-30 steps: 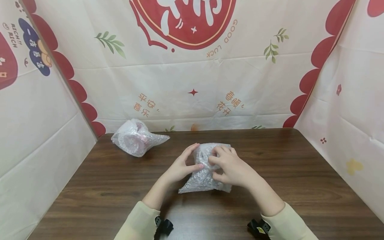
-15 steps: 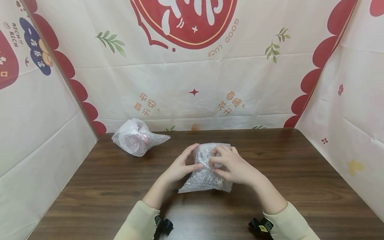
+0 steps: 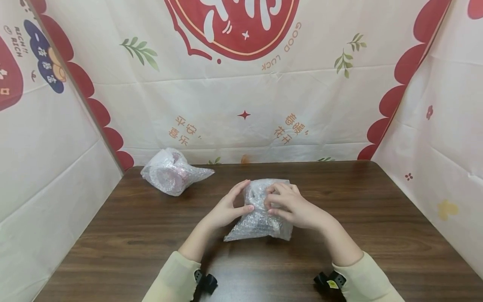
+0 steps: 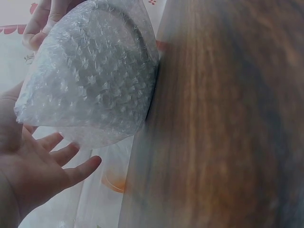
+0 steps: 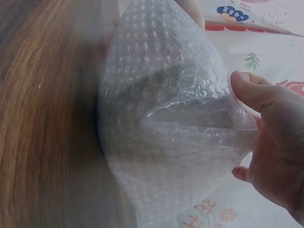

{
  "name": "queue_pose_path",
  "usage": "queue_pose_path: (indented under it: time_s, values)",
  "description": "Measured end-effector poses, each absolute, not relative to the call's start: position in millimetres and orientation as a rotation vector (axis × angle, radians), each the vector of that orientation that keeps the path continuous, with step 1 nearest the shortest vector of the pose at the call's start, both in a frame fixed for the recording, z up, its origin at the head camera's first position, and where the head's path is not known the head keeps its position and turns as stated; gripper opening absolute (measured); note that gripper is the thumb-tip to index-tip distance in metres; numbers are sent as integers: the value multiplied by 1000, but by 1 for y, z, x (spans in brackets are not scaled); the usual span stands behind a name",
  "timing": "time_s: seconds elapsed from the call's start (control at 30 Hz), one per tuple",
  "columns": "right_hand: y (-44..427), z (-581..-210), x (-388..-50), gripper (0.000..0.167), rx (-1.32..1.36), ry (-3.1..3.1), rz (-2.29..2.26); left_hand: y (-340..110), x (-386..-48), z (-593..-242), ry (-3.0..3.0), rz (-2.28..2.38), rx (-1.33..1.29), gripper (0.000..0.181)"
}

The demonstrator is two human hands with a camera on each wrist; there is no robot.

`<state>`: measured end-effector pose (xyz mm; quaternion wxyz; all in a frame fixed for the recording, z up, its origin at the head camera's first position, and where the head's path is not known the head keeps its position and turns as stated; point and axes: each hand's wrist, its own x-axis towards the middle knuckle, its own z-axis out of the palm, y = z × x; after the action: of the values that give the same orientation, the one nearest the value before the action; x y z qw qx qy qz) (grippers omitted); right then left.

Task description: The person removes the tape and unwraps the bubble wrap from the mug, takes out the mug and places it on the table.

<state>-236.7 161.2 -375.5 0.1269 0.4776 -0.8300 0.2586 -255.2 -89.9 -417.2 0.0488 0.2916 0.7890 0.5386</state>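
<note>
The right hand (image 3: 299,207) has shifted slightly forward and pinches the bubble-wrapped package (image 3: 260,226) on the table (image 3: 151,235), while the left hand (image 3: 224,212), fingers spread wide, rests its thumb on the package's left side, a light brace probably best kept steady against slow, gentle pulling.

Printed white cloth (image 3: 219,96) hangs behind and beside a brown wood-grain table (image 3: 256,268).
</note>
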Motion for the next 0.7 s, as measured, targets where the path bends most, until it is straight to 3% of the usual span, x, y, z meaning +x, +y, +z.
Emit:
queue_pose_path:
  time_s: [0.2, 0.4, 0.7]
  values:
    - [167, -377, -241, 4, 1399, -2455, 928, -91, -255, -416, 2393, 1631, 886, 74]
    - [171, -377, -242, 3, 1374, -2473, 1082, -91, -255, -417, 2396, 1627, 912, 72]
    - [170, -378, -243, 18, 1369, -2415, 1090, -91, -255, -416, 2386, 1638, 915, 71]
